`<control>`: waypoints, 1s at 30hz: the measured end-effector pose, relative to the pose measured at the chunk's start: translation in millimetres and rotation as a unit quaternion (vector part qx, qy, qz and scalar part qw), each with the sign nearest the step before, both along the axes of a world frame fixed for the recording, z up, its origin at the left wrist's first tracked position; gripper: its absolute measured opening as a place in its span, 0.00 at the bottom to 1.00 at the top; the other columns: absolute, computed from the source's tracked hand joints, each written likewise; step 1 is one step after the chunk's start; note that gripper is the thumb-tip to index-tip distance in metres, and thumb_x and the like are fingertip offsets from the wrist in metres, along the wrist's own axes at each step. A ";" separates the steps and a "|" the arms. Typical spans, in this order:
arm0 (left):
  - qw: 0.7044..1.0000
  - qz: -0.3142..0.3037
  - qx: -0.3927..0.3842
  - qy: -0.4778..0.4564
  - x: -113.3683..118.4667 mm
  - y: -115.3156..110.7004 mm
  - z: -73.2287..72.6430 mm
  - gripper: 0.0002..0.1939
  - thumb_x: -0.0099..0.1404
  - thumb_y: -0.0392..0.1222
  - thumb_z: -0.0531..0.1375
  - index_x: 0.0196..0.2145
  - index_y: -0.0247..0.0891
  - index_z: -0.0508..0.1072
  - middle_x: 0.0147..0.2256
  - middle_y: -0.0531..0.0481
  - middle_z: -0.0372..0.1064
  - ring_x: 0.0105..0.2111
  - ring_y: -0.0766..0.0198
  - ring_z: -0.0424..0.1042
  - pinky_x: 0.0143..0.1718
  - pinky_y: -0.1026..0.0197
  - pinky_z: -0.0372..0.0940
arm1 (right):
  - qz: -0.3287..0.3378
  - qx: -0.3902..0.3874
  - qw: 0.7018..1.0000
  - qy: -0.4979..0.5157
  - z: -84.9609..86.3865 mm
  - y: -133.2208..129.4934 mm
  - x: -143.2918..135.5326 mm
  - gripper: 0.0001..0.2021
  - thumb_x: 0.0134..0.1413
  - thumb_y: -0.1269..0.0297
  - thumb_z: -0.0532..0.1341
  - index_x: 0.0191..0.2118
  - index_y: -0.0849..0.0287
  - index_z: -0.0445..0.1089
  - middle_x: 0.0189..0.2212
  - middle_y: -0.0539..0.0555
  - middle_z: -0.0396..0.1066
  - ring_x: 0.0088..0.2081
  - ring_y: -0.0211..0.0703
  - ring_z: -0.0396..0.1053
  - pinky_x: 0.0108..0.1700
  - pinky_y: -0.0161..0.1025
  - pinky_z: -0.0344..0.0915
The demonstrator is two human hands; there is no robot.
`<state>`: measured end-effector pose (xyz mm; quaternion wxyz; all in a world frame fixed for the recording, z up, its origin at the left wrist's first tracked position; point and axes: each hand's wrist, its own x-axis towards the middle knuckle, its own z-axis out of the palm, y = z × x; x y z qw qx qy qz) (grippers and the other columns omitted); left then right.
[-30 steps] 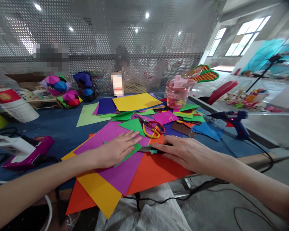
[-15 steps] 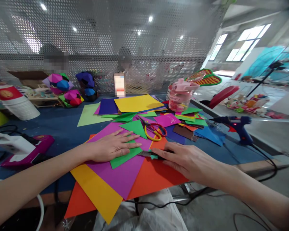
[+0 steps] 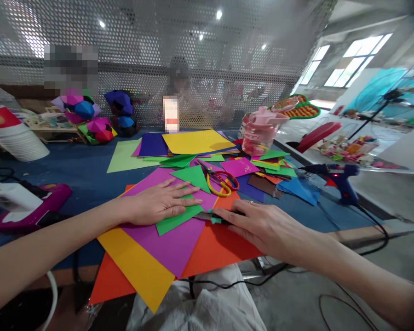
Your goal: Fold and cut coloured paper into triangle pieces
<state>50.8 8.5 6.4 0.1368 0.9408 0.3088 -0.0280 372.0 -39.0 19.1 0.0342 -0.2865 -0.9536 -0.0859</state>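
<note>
My left hand (image 3: 155, 202) lies flat with fingers stretched out, pressing on a green paper piece (image 3: 174, 223) over a purple sheet (image 3: 172, 246). In my right hand (image 3: 258, 223) is a dark utility knife (image 3: 224, 218) with a teal part. Its blade points left at the right edge of the green paper; the grip is partly hidden by my fingers. Below the purple sheet lie a yellow-orange sheet (image 3: 138, 271) and an orange-red sheet (image 3: 224, 248). Just beyond my hands rest scissors (image 3: 221, 181) with red and yellow handles and a green triangle (image 3: 195, 177).
A glue gun (image 3: 341, 177) with a red light stands at right, its cable over the table edge. Behind are a paper stack (image 3: 200, 141), a pink jug (image 3: 260, 131) and paper scraps (image 3: 265, 184). At left are stacked cups (image 3: 24, 140), a magenta power strip (image 3: 55, 207) and folded paper balls (image 3: 96, 131).
The view has shifted slightly, so the table appears a little higher. Both hands, the knife and the papers keep nearly the same places relative to each other.
</note>
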 end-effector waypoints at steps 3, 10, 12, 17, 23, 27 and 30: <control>1.000 0.001 -0.001 -0.001 0.7 0.2 0.8 0.24 0.79 0.57 0.40 0.70 0.64 0.47 0.73 0.63 0.33 0.73 0.57 0.32 0.70 0.41 0.32 | 0.007 -0.009 1.000 0.004 -0.2 -0.8 -1.8 0.20 0.73 0.63 0.48 0.66 0.54 0.59 0.41 0.56 0.70 0.36 0.42 0.72 0.29 0.36 0.65; 1.000 -0.003 0.003 -0.001 -0.9 1.4 -1.0 0.24 0.79 0.55 0.40 0.70 0.65 0.46 0.73 0.65 0.32 0.73 0.57 0.32 0.70 0.41 0.31 | 0.002 -0.017 1.000 -0.010 -3.4 -11.6 5.1 0.21 0.71 0.67 0.49 0.66 0.55 0.58 0.43 0.56 0.69 0.35 0.43 0.73 0.31 0.38 0.67; 1.000 -0.002 0.004 -0.006 -1.7 1.6 -2.3 0.24 0.79 0.56 0.40 0.70 0.65 0.47 0.73 0.65 0.33 0.73 0.57 0.32 0.70 0.42 0.32 | 0.002 -0.017 1.000 -0.008 -2.3 -10.7 2.4 0.21 0.72 0.66 0.50 0.66 0.55 0.58 0.42 0.56 0.70 0.36 0.43 0.73 0.31 0.37 0.67; 1.000 -0.006 0.006 -0.010 -3.1 1.6 -3.3 0.24 0.79 0.56 0.40 0.70 0.65 0.46 0.73 0.64 0.32 0.73 0.58 0.32 0.70 0.44 0.30 | 0.016 0.001 1.000 0.000 -0.1 -4.4 -9.1 0.22 0.71 0.66 0.51 0.67 0.55 0.58 0.42 0.56 0.71 0.35 0.43 0.73 0.30 0.37 0.66; 1.000 -0.005 0.001 -0.013 -2.9 0.8 -1.1 0.24 0.79 0.56 0.40 0.70 0.64 0.47 0.73 0.64 0.33 0.73 0.57 0.32 0.70 0.44 0.29 | 0.015 -0.011 1.000 -0.008 -4.4 -11.0 -5.6 0.22 0.71 0.67 0.51 0.68 0.55 0.56 0.42 0.56 0.69 0.35 0.43 0.72 0.31 0.38 0.66; 1.000 -0.005 0.000 -0.019 -1.2 0.1 -0.1 0.24 0.79 0.55 0.41 0.70 0.62 0.49 0.73 0.62 0.35 0.73 0.57 0.33 0.70 0.44 0.29 | 0.010 -0.007 1.000 -0.017 -4.8 -15.7 -4.9 0.24 0.69 0.68 0.52 0.68 0.55 0.55 0.41 0.55 0.68 0.35 0.42 0.71 0.30 0.37 0.64; 1.000 -0.006 0.006 -0.020 0.0 -0.3 0.3 0.24 0.79 0.54 0.42 0.70 0.61 0.48 0.73 0.62 0.35 0.73 0.57 0.34 0.70 0.45 0.30 | 0.007 -0.002 1.000 -0.016 -3.4 -15.1 -10.3 0.23 0.70 0.67 0.53 0.68 0.55 0.56 0.41 0.55 0.68 0.34 0.42 0.71 0.29 0.37 0.63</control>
